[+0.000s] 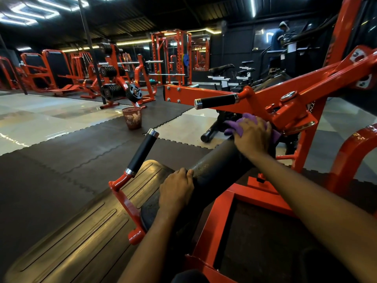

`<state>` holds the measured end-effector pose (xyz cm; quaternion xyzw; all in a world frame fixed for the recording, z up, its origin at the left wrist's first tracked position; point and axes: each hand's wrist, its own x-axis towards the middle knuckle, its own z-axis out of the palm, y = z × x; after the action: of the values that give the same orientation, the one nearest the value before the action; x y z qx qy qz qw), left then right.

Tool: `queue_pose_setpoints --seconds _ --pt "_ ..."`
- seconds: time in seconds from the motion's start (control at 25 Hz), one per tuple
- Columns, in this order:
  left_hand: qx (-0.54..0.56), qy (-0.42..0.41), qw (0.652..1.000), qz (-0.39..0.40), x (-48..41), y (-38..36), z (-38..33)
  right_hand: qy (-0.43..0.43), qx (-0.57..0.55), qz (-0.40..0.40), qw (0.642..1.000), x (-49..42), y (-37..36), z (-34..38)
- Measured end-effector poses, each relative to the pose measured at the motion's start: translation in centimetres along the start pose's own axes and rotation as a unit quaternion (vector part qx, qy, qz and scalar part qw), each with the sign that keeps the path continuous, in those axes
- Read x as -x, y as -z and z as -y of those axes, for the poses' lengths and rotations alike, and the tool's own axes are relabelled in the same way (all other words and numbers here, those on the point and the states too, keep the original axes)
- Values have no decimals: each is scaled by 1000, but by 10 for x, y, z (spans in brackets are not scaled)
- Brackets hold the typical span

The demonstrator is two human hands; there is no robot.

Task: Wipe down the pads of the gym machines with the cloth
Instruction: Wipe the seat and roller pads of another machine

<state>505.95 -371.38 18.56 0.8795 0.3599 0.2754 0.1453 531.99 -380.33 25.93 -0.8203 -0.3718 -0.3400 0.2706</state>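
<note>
Head view: our left hand [176, 190] grips the black, cylindrical, speckled pad [216, 166]; our right hand [253, 135] clutches a crumpled purple cloth [236, 124] against its far end.

A: Cam setup?
B: One view only. Head-worn wide-angle, facing forward and down along the forearms.
A: Range?
B: Close. Left hand [175, 188] on the roller pad [216, 166] is lower centre, right hand [253, 135] on the cloth [234, 124] just beyond.
A: Background?
B: Floor [51, 111] and power rack [158, 58] well off, upper half. Edges bowed.
</note>
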Motion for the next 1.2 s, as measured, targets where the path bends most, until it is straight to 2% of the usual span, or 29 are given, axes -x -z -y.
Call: queue_pose_setpoints --seconds 0.08,0.12,0.28,0.52,0.6,0.72,0.76,0.88,0.92,1.2 --pt "-7 -5 1000 -7 0 2 0 102 -16 40 994 1 3 -15" --pt "-6 -7 1000 -6 -1 2 0 109 -22 52 992 -10 10 -27" --pt "0 -6 1000 2 1 4 1 -36 -17 24 999 -30 8 -28" --pt "-2 -5 1000 -9 4 6 -2 -41 -38 -25 998 0 6 -5" --pt "-1 -4 1000 -9 4 7 -1 -5 -30 -34 999 21 -1 7" --pt "2 -10 1000 -9 6 7 -2 125 -25 -4 992 17 13 -19" --pt "4 -11 1000 -8 6 8 -1 117 -25 7 993 5 20 -28" --pt "9 -14 1000 -5 7 8 0 -39 -41 3 998 -21 23 -29" --pt "10 -14 1000 -5 7 7 0 -60 -33 -13 998 -19 18 -20" --pt "27 -25 999 18 8 11 9 -47 -18 -37 998 34 6 31"
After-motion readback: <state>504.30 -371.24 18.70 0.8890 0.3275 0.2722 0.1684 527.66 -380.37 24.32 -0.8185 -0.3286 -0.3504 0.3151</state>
